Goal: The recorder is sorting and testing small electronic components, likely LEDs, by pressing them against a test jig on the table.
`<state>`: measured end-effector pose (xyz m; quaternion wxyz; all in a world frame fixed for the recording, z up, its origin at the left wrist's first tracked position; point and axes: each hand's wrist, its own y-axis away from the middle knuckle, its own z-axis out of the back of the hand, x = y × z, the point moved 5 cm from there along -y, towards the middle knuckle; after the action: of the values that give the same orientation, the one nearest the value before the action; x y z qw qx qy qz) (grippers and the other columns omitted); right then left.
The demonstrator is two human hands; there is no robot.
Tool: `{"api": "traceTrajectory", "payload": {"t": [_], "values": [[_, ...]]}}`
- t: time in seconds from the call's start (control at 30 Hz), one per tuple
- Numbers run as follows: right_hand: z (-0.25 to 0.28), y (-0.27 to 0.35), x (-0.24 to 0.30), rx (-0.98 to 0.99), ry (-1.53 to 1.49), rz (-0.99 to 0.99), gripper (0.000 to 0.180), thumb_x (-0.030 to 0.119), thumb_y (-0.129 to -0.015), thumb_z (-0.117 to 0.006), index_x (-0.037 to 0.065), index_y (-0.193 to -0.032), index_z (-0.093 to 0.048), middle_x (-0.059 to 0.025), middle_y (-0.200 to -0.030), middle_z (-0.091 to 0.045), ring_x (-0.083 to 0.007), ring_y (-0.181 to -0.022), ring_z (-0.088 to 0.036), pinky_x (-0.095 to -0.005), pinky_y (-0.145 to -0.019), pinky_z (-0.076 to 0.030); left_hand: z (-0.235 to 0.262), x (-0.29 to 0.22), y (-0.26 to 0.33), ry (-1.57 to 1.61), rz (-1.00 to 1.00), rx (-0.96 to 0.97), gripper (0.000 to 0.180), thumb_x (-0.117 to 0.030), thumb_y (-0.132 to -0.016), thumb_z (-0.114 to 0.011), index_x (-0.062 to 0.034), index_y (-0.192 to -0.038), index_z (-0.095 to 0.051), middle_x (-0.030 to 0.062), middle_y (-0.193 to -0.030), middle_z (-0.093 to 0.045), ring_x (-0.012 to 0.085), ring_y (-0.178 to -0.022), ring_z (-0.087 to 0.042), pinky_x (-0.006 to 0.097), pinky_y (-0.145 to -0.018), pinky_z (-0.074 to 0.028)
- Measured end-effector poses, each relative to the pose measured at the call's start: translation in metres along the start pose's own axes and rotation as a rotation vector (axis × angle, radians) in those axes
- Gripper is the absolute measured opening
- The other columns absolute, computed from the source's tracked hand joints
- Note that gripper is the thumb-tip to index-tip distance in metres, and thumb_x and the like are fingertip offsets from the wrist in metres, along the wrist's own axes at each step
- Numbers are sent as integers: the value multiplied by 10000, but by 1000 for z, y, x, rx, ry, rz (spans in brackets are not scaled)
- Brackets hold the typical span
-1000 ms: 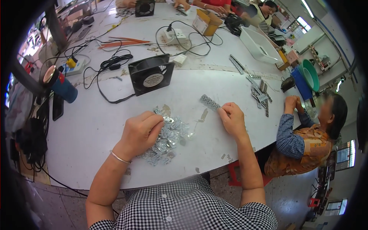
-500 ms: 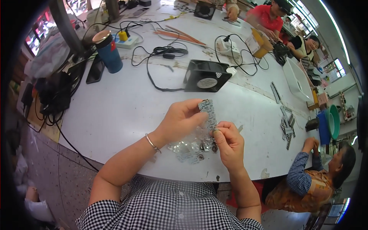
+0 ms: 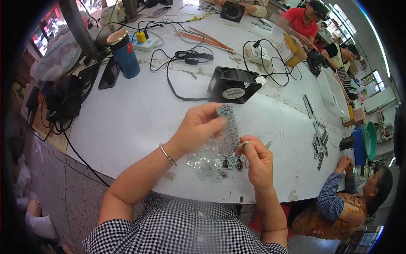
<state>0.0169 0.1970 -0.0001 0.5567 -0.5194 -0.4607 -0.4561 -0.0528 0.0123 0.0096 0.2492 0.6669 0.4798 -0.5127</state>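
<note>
My left hand [image 3: 202, 127], a bangle at its wrist, pinches the upper part of a narrow grey strip [image 3: 229, 122] covered in a fine repeated pattern, like a panel of small circuit boards. The strip hangs tilted over the table. By its lower right edge, my right hand [image 3: 257, 163] is closed, thumb against forefinger; whatever lies between them is too small to name. Under the strip lies a loose pile of clear and silvery small pieces [image 3: 203, 163], partly hidden by it. A small dark round piece [image 3: 240, 167] lies beside my right fingers.
A black square fan [image 3: 234, 84] stands beyond my hands on the white table [image 3: 139, 135]. Farther left are a blue tumbler [image 3: 125, 57], a phone [image 3: 109, 74] and coiled cable [image 3: 190, 56]. Stacked grey strips [image 3: 320, 142] lie right, near a white tray [image 3: 332, 93]. Several people sit around.
The view has shifted slightly. My right fingers have drawn a little away from the strip's lower edge; my left hand keeps its hold on the strip.
</note>
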Motion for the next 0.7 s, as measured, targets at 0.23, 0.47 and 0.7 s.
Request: {"api": "traceTrajectory", "payload": {"t": [0.23, 0.47, 0.7], "values": [[13, -11, -8, 7, -110, -214, 248, 186, -1010, -538, -30, -1035, -659, -68, -949, -672, -117, -818, -622, -273, -724, -533, 15, -5, -7, 139, 83, -69, 204, -152, -995, -520, 13, -1062, -619, 38, -891, -651, 99, -727, -603, 262, -661, -517], [0, -43, 3, 73, 100, -205, 240, 185, -1003, -550, -12, -1008, -688, -36, -858, -683, -64, -689, -563, -215, -596, -463, 10, -4, -6, -2, 234, 26, 189, -161, -993, -541, 10, -1007, -621, 31, -838, -643, 93, -689, -606, 252, -638, -520], [-8, -55, 2, 108, 118, -144, 236, 177, -996, -565, -19, -1045, -688, -29, -837, -683, -58, -656, -544, -210, -585, -450, 4, 1, -4, -129, 299, 59, 209, -141, -963, -562, 38, -1031, -645, 30, -808, -636, 93, -666, -621, 240, -589, -505]]}}
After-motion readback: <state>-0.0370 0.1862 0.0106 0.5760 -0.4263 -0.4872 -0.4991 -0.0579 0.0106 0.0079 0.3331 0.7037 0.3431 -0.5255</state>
